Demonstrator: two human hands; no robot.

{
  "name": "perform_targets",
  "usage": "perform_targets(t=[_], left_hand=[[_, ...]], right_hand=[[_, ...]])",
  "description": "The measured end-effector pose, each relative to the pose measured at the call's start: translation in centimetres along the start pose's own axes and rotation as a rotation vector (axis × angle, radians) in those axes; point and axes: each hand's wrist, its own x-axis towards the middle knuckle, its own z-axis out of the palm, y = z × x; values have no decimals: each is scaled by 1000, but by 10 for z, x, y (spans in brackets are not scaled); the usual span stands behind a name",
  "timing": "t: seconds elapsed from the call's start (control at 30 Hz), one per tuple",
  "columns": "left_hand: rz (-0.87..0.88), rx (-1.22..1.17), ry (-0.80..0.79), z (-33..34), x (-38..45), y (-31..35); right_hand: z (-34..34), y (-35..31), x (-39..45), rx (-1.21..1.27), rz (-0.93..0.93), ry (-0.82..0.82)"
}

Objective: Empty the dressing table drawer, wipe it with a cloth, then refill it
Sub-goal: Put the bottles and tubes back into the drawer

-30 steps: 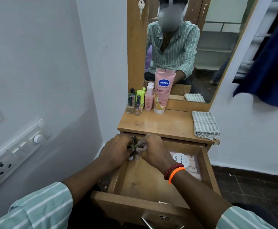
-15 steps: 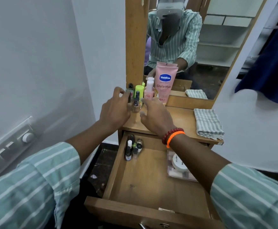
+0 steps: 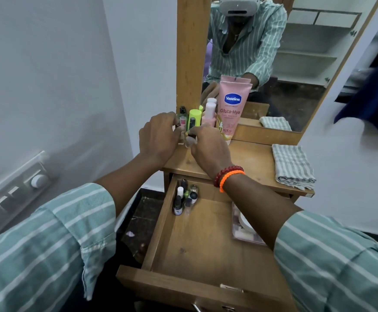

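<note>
Drawer [image 3: 202,240] pulled open nearest me, small bottles [image 3: 184,199] clustered back-left corner, flat clear pack [image 3: 243,229] at right side. Folded striped cloth [image 3: 292,166] on tabletop [image 3: 251,159], right. My left hand [image 3: 157,137] curls round small bottle in tabletop's rear-left group; right hand [image 3: 209,146] pinches dark-capped nail polish bottle [image 3: 190,140] beside it. Vaseline tube [image 3: 232,109] upright against mirror [image 3: 296,64].
</note>
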Motion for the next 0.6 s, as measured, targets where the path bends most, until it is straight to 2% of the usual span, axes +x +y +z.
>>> perform_targets(t=[0.17,0.33,0.6], left_hand=[[-39,-132,-11,-13,-9,7],[9,-162,-16,-36,-37,16],[-23,-226,-141,-58,-88,16]], right_hand=[[-18,-3,-9,63,-7,0],[-37,-1,-27,124,35,-7],[-51,-7,-76,222,98,-118]])
